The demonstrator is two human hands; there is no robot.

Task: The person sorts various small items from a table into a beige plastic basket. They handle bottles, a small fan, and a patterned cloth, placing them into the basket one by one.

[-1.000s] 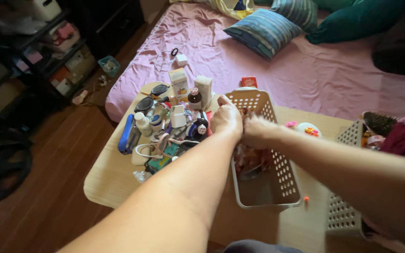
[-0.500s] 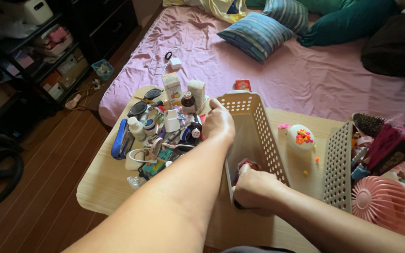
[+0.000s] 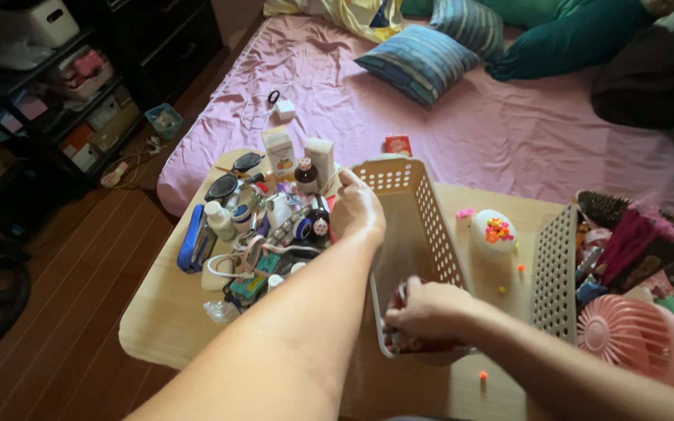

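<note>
Beige basket (image 3: 438,226): left hand (image 3: 359,209) grips far rim, right hand (image 3: 424,310) near rim.

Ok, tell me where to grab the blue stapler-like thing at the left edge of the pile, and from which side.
Take the blue stapler-like thing across its long body, near the middle, coming from the left over the bare table. It lies flat and lengthwise on the pile's outer edge; bottles and cables crowd its right side, so only the left and top look free.

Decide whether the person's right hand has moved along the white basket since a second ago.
Yes. The right hand has drawn back from the far end of the white basket to its near end; the left hand grips the far rim.
</note>
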